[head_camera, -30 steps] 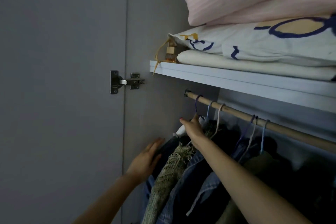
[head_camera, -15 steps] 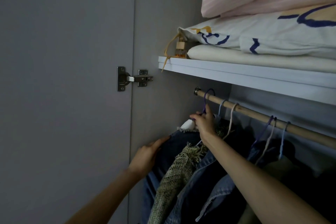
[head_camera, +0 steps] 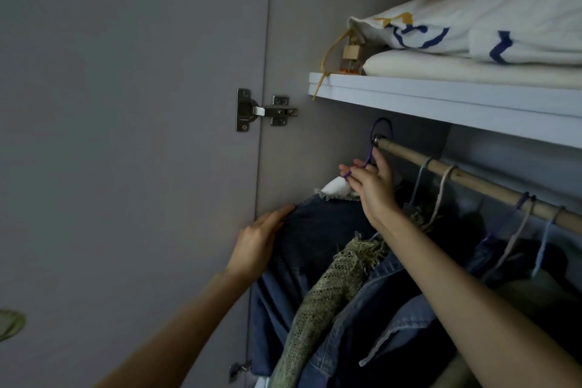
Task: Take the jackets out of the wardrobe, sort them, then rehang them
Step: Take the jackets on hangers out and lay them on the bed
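Observation:
Several jackets hang on a wooden rail (head_camera: 472, 181) inside the wardrobe. The leftmost is a dark denim jacket (head_camera: 318, 236) on a purple hanger (head_camera: 371, 151), whose hook is lifted near the rail's left end. My right hand (head_camera: 370, 187) pinches the neck of that purple hanger just below the hook. My left hand (head_camera: 258, 242) lies flat against the denim jacket's left shoulder. Beside it hang an olive knitted garment (head_camera: 333, 287) and lighter denim jackets (head_camera: 387, 318). More hangers (head_camera: 516, 224) sit further right on the rail.
A white shelf (head_camera: 441, 98) runs just above the rail, stacked with folded bedding (head_camera: 472, 28) and a small wooden item with a yellow ribbon (head_camera: 349, 57). The open door (head_camera: 126, 135) with its metal hinge (head_camera: 261, 110) stands at the left.
My right hand has raised the purple hanger's hook up toward the rail's left end. My left hand has slid up onto the denim jacket's shoulder.

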